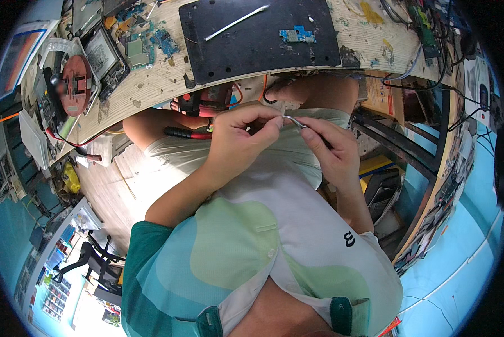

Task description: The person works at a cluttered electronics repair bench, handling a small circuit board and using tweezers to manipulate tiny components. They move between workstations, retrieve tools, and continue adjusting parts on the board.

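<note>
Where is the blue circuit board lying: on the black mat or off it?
On it: the blue circuit board lies within the edges of the black mat, whose dark surface shows all around it.

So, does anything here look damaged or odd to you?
Yes: the wooden bench is stained, with a yellow smear toward its right. Oddly, the right hand and its slim metal tool are over the lap, not the black mat.

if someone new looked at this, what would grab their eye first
Likely the black mat on the wooden table at the top, carrying a white swab and a blue circuit board. Just below the table edge, the left hand and right hand are close together, the right gripping a thin metal tool.
</note>
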Demonstrator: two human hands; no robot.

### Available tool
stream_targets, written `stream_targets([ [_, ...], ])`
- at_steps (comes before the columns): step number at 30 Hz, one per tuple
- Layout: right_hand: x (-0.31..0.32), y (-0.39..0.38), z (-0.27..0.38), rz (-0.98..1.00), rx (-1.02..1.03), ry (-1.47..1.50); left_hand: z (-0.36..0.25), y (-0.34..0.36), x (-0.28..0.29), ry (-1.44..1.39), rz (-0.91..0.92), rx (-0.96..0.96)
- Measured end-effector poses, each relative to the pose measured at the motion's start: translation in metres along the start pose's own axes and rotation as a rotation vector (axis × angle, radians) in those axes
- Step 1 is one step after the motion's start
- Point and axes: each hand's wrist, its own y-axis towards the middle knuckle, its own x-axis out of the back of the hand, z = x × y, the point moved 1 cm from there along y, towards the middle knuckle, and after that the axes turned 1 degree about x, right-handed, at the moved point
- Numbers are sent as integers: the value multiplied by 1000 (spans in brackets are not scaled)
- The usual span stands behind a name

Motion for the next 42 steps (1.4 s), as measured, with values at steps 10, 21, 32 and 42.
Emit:
stream_targets([
  [10,1,6,7,6,45,-154,5,6,7,78,24,-47],
  [21,14,11,12,4,331,-463,-7,10,9,39,163,71],
  [32,32,15,31,141,337,-672,-8,16,12,236,324,121],
  [42,20,12,29,57,334,-775,-6,22,9,196,179,160],
])
